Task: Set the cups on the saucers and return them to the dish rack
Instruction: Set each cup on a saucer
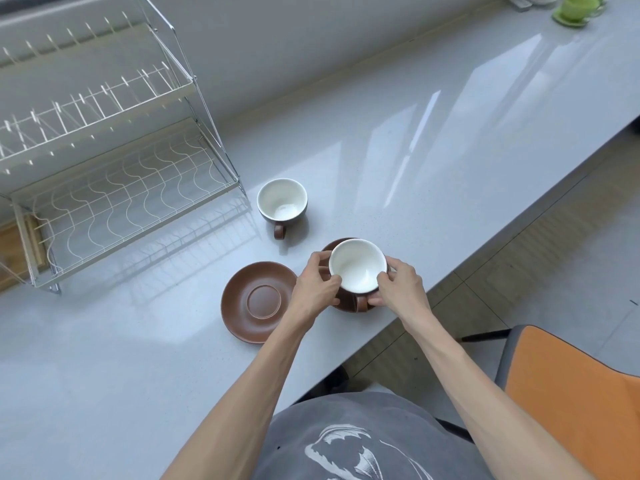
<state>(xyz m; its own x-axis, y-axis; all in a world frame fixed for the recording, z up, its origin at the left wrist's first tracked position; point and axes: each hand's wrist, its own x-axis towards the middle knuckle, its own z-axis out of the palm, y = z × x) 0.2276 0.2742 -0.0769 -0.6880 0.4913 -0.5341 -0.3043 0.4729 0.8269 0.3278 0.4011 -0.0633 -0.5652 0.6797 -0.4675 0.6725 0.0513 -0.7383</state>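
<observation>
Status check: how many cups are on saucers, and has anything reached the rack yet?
One cup sits on its saucer, with the left hand and right hand gripping the set. The second cup stands alone on the counter, and the second saucer is bare. The dish rack holds nothing, so both sets remain to be racked.

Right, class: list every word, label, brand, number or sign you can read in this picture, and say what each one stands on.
None: no readable text shows anywhere.
Grey T-shirt: a white graphic only, no letters.
The two brown cups, the brown saucers and the wire dish rack: no marks or labels visible.
Green cups far off on the countertop: too small to tell.
</observation>
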